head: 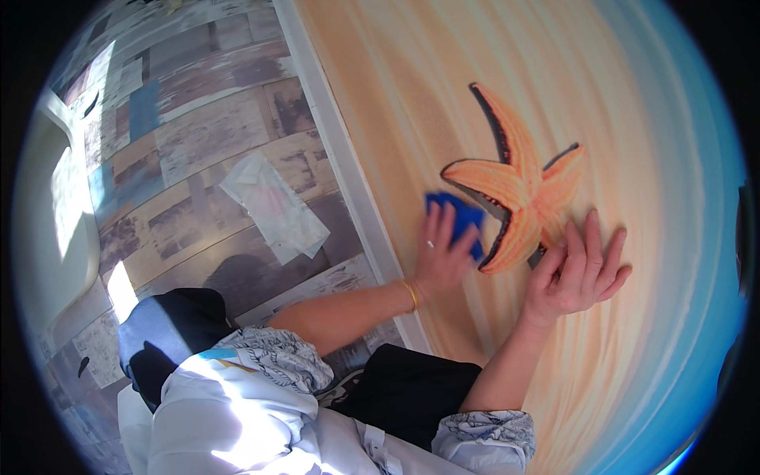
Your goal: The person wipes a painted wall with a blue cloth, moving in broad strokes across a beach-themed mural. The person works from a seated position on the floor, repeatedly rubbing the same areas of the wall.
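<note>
Before me spreads a wall mural (404, 89) of sandy streaks and blue water, with an orange starfish picture (522, 184) on it. My left hand (446, 249), wearing a ring and a yellow bracelet, presses a blue pad or cloth (460, 217) against the mural just left of the starfish. Motion blur hides what exactly the blue thing is. Fingers apart, my right hand (579, 267) rests on or just over the mural at the starfish's lower right arm and covers part of it. I see nothing held in it.
A white baseboard (350, 154) runs between the mural and the patchwork wood-look floor (208, 130). On the floor lies a crumpled whitish wrapper or sheet (276, 208). A cream-coloured moulded object (53, 219) stands at the far left. Small dark scraps (83, 366) lie nearby.
</note>
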Demonstrator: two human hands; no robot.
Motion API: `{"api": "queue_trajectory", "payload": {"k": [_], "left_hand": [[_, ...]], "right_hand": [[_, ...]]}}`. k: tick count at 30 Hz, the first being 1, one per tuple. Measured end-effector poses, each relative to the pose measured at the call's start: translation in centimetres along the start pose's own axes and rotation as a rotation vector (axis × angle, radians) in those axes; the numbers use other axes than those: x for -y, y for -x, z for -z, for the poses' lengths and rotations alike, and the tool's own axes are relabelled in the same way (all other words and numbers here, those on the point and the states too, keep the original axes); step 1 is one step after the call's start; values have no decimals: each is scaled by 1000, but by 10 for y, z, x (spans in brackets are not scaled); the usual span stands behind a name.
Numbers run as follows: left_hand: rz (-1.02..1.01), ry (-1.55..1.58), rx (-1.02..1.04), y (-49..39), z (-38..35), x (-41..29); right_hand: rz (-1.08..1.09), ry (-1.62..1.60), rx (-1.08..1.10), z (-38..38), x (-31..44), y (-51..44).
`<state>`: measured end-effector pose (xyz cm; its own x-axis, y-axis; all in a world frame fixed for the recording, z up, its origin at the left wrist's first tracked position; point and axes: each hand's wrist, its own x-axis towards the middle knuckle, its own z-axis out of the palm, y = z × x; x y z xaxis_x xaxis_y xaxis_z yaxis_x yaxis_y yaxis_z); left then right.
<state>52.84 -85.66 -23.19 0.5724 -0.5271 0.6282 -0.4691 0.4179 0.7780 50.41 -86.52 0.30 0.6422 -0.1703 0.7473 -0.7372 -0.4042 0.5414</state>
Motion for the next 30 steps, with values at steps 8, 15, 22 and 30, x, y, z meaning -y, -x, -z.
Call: {"api": "queue_trajectory", "payload": {"k": [8,15,22,30], "left_hand": [[-179,17,-11,-63,16,28],[327,-51,-230,-91,20,64],[-238,-26,-53,-120,27,-10],[130,-72,-243,-144,23,64]], "right_hand": [[12,-5,27,5,-1,-1],[7,-25,23,0,0,0],[17,5,22,2,-3,3],[24,-7,26,1,-3,3]]}}
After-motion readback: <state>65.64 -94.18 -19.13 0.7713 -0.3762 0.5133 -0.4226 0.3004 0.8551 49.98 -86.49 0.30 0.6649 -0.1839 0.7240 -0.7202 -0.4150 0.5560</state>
